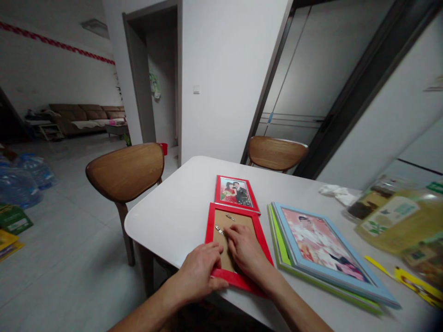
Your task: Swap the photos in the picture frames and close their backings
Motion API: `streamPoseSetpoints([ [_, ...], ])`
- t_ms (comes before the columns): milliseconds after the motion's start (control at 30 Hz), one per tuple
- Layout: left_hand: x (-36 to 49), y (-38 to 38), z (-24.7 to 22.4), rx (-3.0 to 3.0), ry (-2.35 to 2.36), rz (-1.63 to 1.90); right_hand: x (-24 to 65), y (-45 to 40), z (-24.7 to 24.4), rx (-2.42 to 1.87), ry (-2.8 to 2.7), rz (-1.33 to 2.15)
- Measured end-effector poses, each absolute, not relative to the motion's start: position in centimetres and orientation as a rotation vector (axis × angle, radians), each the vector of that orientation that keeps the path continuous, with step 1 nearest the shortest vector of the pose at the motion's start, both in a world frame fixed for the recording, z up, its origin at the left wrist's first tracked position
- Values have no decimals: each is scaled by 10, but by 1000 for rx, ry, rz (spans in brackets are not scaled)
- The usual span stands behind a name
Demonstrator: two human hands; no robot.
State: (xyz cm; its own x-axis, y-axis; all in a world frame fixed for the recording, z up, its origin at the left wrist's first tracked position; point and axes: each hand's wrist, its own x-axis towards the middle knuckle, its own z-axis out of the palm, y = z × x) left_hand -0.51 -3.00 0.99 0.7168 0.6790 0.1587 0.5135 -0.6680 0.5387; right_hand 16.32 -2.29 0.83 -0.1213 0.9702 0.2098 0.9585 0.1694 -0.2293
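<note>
A red picture frame (210, 224) lies face down on the table, its brown backing board (238, 223) facing up. Two small metal fittings sit on the board: one metal fitting (219, 229) near the left side and another metal fitting (230, 217) higher up. My left hand (200, 269) grips the lower left corner, fingers over the left side and thumb along the bottom edge. My right hand (245, 249) rests over the board with fingers bent together, fingertips right beside the left fitting. Whatever is under those fingertips is hidden. Just beyond lies a second red picture frame (256, 203), photo side up.
On the right, a blue picture frame (323, 221) lies on a green frame (284, 252). Behind them stand a yellow liquid bottle (391, 226) and a jar (363, 203), with crumpled tissue (337, 191) nearby. Wooden chairs (128, 170) stand around the white table (173, 203).
</note>
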Motion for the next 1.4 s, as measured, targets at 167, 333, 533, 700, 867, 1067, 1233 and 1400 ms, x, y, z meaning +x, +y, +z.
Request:
streamPoseSetpoints([
  [167, -4, -31, 15, 2450, 918, 473, 152, -9, 9, -1842, -2189, 49],
  [333, -4, -31, 17, 2426, 912, 487, 152, -14, 10, -1748, -2203, 82],
  [533, -5, -31, 15, 2419, 904, 463, 161, -6, 9, -1776, -2099, 101],
  [700, -6, -31, 14, 2433, 908, 467, 177, 21, 9, -2011, -1868, 73],
  [867, -6, -33, 15, 2428, 934, 456, 185, 43, 4, -2196, -1684, 56],
  [1067, -5, -34, 21, 2444, 953, 416, 189, 56, 1, -2245, -1556, 59],
  [1233, 5, -42, 14, 2484, 998, 440, 191, 44, 11, -2060, -1592, 121],
  [1400, 3, -47, 11, 2438, 971, 534, 213, 0, 26, -1893, -1527, 199],
])
